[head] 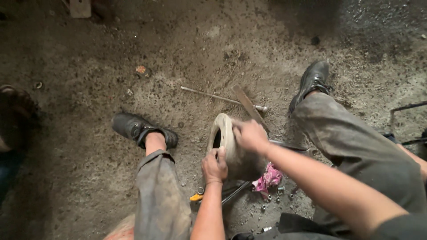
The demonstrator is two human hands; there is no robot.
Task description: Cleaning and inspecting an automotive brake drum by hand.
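Note:
A round, dusty metal drum with a flanged rim (223, 133) stands on its edge on the dirt floor between my legs. My left hand (214, 166) grips its lower rim from below. Over the top of the rim lies my right hand (250, 135), fingers curled on the drum's outer side. The drum's dark hollow centre faces left.
A thin metal rod (218, 97) and a flat bar (248, 104) lie on the ground beyond the drum. A pink rag (267, 178), several nuts (272, 198) and a yellow-handled tool (195, 197) sit near my lap. My black shoes (138, 129) (312, 82) flank the spot. Another person's sandalled foot (15, 104) is at the left.

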